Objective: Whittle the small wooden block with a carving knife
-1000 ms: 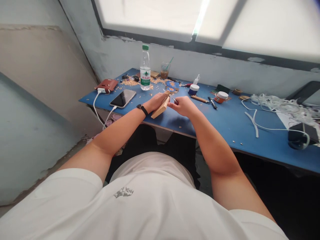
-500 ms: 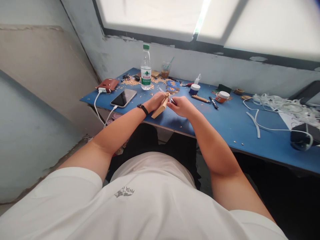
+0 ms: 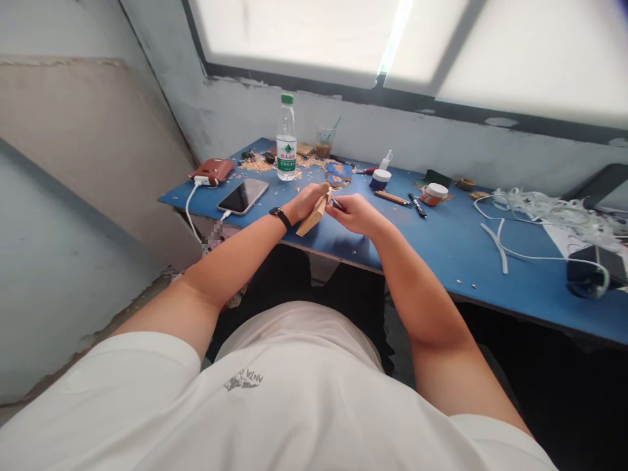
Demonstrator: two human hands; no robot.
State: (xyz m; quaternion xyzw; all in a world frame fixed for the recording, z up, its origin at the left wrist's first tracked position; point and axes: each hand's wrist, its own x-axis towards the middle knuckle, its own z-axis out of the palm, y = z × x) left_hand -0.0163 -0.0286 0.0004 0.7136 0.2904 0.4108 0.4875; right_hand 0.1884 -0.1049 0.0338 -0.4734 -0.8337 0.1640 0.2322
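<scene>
My left hand (image 3: 305, 201), with a black watch at its wrist, is closed around a pale piece of wood (image 3: 311, 221). The wood slants over the table's front edge, its blunt end towards me and its upper end partly covered by my fingers. My right hand (image 3: 358, 213) is closed on a knife (image 3: 338, 205) right beside the wood. Only a bit of its dark handle shows; the blade is hidden at the wood's far side. Wood shavings (image 3: 255, 165) lie scattered beyond my hands.
On the blue table (image 3: 422, 255) stand a water bottle (image 3: 286, 147), a phone (image 3: 243, 196), a brown leather case (image 3: 216, 170) and a cup (image 3: 324, 142). To the right are a blue jar (image 3: 380, 180), an orange jar (image 3: 434, 194), a pen (image 3: 418, 206) and tangled white tubing (image 3: 544, 209).
The knife's pale blade, visible beside the wood before, is now out of sight. My right hand has turned slightly, and the wood has tilted a little. The whole view has shifted slightly.
</scene>
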